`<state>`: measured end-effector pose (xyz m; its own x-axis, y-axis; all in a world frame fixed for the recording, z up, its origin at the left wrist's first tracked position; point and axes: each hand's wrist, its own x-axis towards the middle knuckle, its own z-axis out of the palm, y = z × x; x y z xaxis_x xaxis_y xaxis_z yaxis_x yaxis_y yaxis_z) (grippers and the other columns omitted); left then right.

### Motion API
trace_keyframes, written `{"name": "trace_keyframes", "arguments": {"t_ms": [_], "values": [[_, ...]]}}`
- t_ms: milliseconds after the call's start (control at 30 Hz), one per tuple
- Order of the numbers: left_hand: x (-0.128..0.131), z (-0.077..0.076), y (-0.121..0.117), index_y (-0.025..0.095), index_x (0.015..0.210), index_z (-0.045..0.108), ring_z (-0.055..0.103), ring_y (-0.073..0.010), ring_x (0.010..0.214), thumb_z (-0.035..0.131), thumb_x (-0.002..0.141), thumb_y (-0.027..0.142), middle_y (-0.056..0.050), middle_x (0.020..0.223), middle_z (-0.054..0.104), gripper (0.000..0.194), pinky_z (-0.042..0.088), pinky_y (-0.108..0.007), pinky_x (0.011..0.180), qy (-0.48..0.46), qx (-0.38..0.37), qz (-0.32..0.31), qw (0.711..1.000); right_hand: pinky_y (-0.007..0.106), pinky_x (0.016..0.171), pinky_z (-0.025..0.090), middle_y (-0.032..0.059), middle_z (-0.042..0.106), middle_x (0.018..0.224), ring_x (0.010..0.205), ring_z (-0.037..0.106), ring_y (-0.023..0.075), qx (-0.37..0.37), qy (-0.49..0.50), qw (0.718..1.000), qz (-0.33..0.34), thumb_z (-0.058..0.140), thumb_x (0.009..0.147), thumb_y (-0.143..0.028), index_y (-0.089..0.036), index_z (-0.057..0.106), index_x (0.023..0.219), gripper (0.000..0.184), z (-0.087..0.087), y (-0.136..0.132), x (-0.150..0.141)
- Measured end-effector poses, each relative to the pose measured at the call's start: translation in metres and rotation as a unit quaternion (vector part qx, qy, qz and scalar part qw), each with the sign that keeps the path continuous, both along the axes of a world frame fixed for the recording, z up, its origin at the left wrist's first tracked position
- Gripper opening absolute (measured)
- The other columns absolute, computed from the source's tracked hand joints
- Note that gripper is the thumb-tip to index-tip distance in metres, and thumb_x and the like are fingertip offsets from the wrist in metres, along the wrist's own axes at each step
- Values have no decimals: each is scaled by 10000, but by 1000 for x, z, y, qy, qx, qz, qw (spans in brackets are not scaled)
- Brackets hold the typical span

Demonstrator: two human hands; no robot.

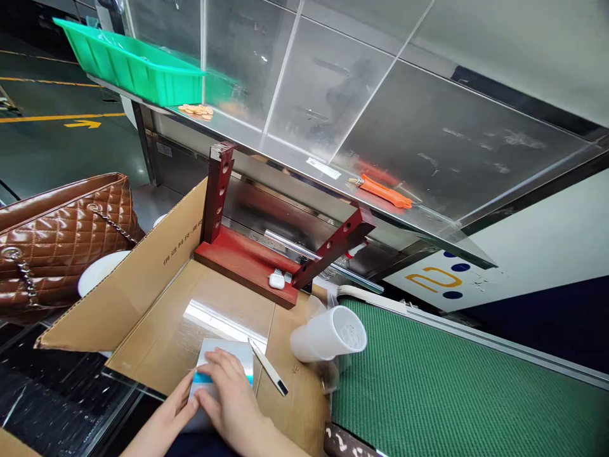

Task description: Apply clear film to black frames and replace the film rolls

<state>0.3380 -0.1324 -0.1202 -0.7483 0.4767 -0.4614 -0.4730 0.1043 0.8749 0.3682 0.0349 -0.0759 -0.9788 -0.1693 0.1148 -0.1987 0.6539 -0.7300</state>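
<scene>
Your right hand (pixel 233 400) lay flat on a small white box with a blue band (pixel 227 355), fingers spread and pressing rather than clenched, while your left hand (pixel 178 406) pinched the box's near-left corner. The box sat on the flattened cardboard sheet (pixel 157 330) covering the tabletop, near its front edge. At three o'clock from the box lay a slim white tool with a dark tip (pixel 269 371), untouched; at two o'clock, a tipped white cup (pixel 328 336). The box appeared closed, and whether any wrapping or sealing was finished could not be told. A green conveyor belt (pixel 451 393) ran beyond the cup.
</scene>
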Motion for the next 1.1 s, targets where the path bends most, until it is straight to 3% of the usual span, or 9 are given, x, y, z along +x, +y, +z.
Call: {"name": "trace_keyframes", "arguments": {"t_ms": [200, 400, 533, 733, 900, 1100], "values": [[1, 0, -3, 239, 1234, 629, 437, -343, 1319, 670, 674, 639, -91, 1299, 630, 690, 276, -487, 1121, 5, 2, -5, 1000, 411, 1050, 404, 64, 587, 1258, 1219, 496, 233, -26, -18, 999, -12, 669, 814, -171, -239, 613, 1108, 307, 3, -1, -2], [2, -5, -7, 238, 1228, 631, 434, -324, 1324, 641, 707, 640, -71, 1349, 591, 659, 272, -460, 1127, 8, 4, -19, 1000, 360, 997, 414, 32, 601, 1179, 1124, 531, 214, -50, -52, 997, -20, 757, 707, -94, -239, 624, 1026, 375, 6, -2, -8], [1, -8, -7, 234, 1221, 638, 418, -324, 1333, 631, 718, 639, -72, 1353, 587, 646, 268, -457, 1129, 14, 3, -24, 1000, 351, 1001, 398, 14, 580, 1212, 1151, 506, 208, -49, -58, 997, -14, 736, 747, -124, -235, 633, 926, 235, 7, -1, -8], [2, -11, -9, 229, 1238, 626, 424, -329, 1328, 628, 729, 628, -78, 1370, 568, 647, 254, -468, 1134, 21, 5, -21, 1000, 374, 1026, 397, 46, 602, 1220, 1173, 506, 224, -46, -39, 998, -2, 748, 748, -151, -231, 608, 1118, 404, 2, 1, -6], [1, -12, -8, 236, 1240, 623, 386, -330, 1350, 643, 723, 617, -70, 1365, 573, 643, 248, -480, 1134, 23, 7, -17, 1000, 382, 1038, 386, 27, 602, 1241, 1195, 492, 222, -38, -23, 999, -5, 730, 780, -166, -237, 654, 932, 184, -4, 1, -6], [1, -8, -5, 242, 1215, 642, 396, -333, 1344, 642, 720, 622, -66, 1374, 561, 623, 240, -483, 1138, 21, 8, -5, 1000, 360, 1036, 381, 39, 611, 1227, 1174, 504, 217, -47, -4, 999, 3, 761, 747, -146, -230, 623, 1100, 388, -3, 3, -7]]}}
